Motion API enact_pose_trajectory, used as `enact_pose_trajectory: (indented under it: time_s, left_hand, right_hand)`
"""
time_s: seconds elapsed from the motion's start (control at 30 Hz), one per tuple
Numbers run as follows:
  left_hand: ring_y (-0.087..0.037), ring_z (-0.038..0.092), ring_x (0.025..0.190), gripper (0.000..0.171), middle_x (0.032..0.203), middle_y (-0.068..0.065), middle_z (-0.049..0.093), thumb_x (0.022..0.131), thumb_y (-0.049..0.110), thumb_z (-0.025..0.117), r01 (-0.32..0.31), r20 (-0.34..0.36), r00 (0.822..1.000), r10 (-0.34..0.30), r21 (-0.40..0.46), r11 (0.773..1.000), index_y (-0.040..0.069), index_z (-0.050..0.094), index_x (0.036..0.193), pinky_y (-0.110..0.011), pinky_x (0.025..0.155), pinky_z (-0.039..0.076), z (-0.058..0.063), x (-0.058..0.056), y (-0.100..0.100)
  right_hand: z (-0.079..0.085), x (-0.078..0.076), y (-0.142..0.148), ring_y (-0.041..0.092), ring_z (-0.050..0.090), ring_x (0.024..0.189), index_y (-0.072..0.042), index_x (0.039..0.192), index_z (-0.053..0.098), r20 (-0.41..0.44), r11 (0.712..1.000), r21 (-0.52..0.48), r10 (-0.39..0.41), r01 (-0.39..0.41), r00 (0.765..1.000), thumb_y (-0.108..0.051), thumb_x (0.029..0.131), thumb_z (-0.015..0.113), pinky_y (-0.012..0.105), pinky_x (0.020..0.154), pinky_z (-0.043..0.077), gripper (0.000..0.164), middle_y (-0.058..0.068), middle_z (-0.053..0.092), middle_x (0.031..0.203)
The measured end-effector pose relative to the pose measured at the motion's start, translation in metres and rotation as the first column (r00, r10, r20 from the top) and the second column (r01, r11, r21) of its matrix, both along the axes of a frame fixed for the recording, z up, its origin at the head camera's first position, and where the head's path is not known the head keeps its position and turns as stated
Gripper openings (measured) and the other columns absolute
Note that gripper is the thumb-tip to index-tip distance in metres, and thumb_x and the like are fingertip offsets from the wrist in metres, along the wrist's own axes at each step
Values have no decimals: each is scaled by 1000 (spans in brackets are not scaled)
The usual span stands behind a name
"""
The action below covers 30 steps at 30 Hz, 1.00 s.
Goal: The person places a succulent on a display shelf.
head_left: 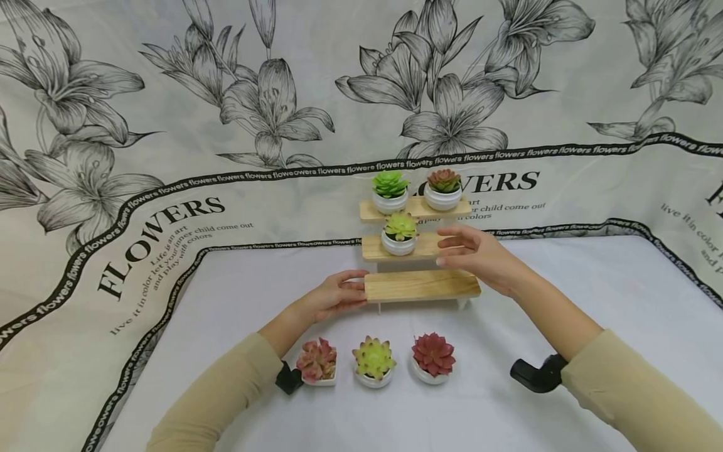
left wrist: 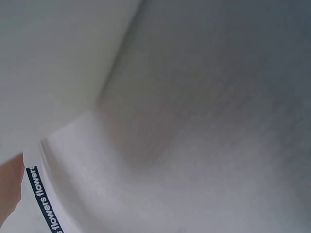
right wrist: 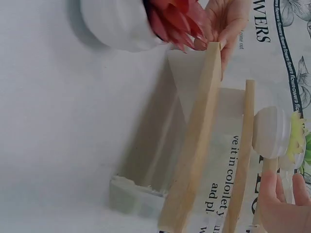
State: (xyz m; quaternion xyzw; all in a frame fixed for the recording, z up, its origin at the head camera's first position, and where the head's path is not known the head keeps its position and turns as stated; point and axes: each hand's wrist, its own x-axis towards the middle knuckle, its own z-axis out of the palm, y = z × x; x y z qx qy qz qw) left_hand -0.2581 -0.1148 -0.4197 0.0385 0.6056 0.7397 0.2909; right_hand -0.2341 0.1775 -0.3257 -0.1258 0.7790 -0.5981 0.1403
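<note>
A three-tier wooden shelf stand (head_left: pixel 422 286) rises at the back of the white table. My left hand (head_left: pixel 337 295) holds the left end of its lowest board, thumb and fingers at the board's edge. Over the right end of the middle board, my right hand (head_left: pixel 480 254) has its thumb and fingers apart, holding nothing. A yellow-green potted succulent (head_left: pixel 400 233) sits on the middle board's left part. The top board carries a bright green potted succulent (head_left: pixel 390 191) and a reddish-brown one (head_left: pixel 444 188). In the right wrist view, the right fingers (right wrist: pixel 268 187) overlap the upper tiers.
Before the stand, three potted succulents stand in a row: a pink one (head_left: pixel 318 362), a yellow-green one (head_left: pixel 374 361) and a dark red one (head_left: pixel 433 358). Behind the stand hangs a flower-printed cloth (head_left: pixel 316 201). The left wrist view shows mostly white cloth (left wrist: pixel 160 194).
</note>
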Motion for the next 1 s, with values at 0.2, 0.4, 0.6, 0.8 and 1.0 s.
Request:
enact_pose_trajectory:
  time_s: [0.2, 0.4, 0.6, 0.8, 1.0]
  left_hand:
    - [-16, 61, 89, 57, 109, -12, 55, 89, -13, 50, -3, -10, 1000, 3, 2, 1000, 0, 32, 142, -29, 85, 53, 0, -1, -1]
    - [-17, 61, 88, 56, 106, -11, 56, 88, -13, 51, -5, -20, 1000, 5, 0, 1000, -1, 34, 140, -30, 86, 53, -1, -2, -1]
    - [-17, 60, 89, 55, 107, -11, 55, 88, -12, 52, -21, -37, 999, 20, -17, 1000, -2, 35, 140, -32, 88, 52, -2, 0, 2]
    - [-17, 60, 91, 55, 112, -14, 53, 89, -10, 52, -23, -47, 999, 22, -26, 999, -1, 35, 141, -33, 89, 52, 0, 1, 2]
    - [-19, 59, 93, 55, 114, -15, 53, 89, -11, 51, -23, -48, 999, 22, -31, 999, 0, 35, 140, -33, 88, 52, -1, 1, 1]
  right_hand:
    - [-11, 21, 16, 30, 47, 114, 5, 137, 35, -37, 997, 14, 77, -76, 996, -8, 84, 67, 25, 86, 50, 64, 25, 41, 128]
    - [-28, 40, 28, 22, 52, 109, 10, 135, 36, -38, 989, 11, 148, -148, 988, -4, 83, 67, 26, 84, 51, 61, 26, 44, 127]
    - [-52, 53, 33, 18, 52, 111, 6, 133, 39, -12, 963, -26, 267, -268, 963, -1, 81, 68, 26, 91, 49, 59, 14, 49, 124]
    - [-69, 61, 30, 25, 47, 116, 5, 136, 36, 24, 922, -30, 387, -386, 922, 1, 79, 70, 23, 96, 45, 66, 28, 37, 132]
    - [-82, 65, 21, 18, 47, 112, 7, 136, 35, 31, 911, -6, 413, -413, 910, -2, 75, 74, 25, 94, 46, 73, 28, 35, 134]
